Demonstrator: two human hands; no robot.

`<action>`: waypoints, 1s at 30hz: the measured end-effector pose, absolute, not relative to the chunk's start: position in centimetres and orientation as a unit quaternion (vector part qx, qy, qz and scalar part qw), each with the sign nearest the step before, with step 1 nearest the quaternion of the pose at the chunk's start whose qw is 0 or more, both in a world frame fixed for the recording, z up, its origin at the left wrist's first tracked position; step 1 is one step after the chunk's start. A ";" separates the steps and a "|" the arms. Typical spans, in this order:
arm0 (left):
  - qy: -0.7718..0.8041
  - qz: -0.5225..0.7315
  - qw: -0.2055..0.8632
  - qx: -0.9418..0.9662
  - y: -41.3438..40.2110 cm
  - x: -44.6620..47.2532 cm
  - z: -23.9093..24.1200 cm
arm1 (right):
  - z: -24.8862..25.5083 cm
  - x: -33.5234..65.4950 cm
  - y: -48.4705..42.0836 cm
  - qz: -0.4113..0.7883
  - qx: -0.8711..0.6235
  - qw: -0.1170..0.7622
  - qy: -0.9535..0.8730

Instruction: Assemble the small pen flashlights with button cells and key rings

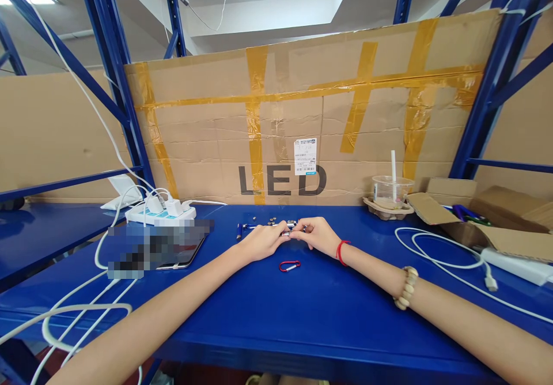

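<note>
Head view, A: left hand (260, 241) and right hand (318, 235) meet at mid-desk (302, 310), both touching a small silver part (288, 233).
B: Fingers narrow?
A: Narrow, both sets pinched on it, just above the desk.
B: That red thing?
A: Red carabiner (289, 265), flat on the desk just in front of the hands, not touching them.
B: Behind?
A: Small metal pieces (272, 222), right beyond the knuckles.
</note>
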State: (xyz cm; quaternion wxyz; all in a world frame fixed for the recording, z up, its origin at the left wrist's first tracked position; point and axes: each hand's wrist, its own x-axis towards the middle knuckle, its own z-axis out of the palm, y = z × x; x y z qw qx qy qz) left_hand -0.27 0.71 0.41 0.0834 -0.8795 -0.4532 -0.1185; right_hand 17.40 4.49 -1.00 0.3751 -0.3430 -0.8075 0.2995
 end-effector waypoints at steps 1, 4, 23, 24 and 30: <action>-0.453 -0.120 0.079 -0.880 0.7 -0.3 0.4 | -0.9 17.3 4.4 0.308 -0.341 0.378 -0.803; -0.446 -0.123 0.077 -0.883 0.6 -0.3 0.3 | -0.8 17.1 4.2 0.354 -0.337 0.377 -0.787; -0.413 -0.203 0.096 -0.882 0.5 -0.5 0.3 | -0.6 16.1 3.1 0.484 -0.388 0.364 -0.694; -0.416 -0.204 0.096 -0.881 0.4 -0.5 0.4 | -0.6 16.1 3.1 0.484 -0.387 0.362 -0.696; -0.432 -0.181 0.127 -0.874 0.5 -0.5 0.3 | -0.2 15.9 2.8 0.491 -0.374 0.357 -0.701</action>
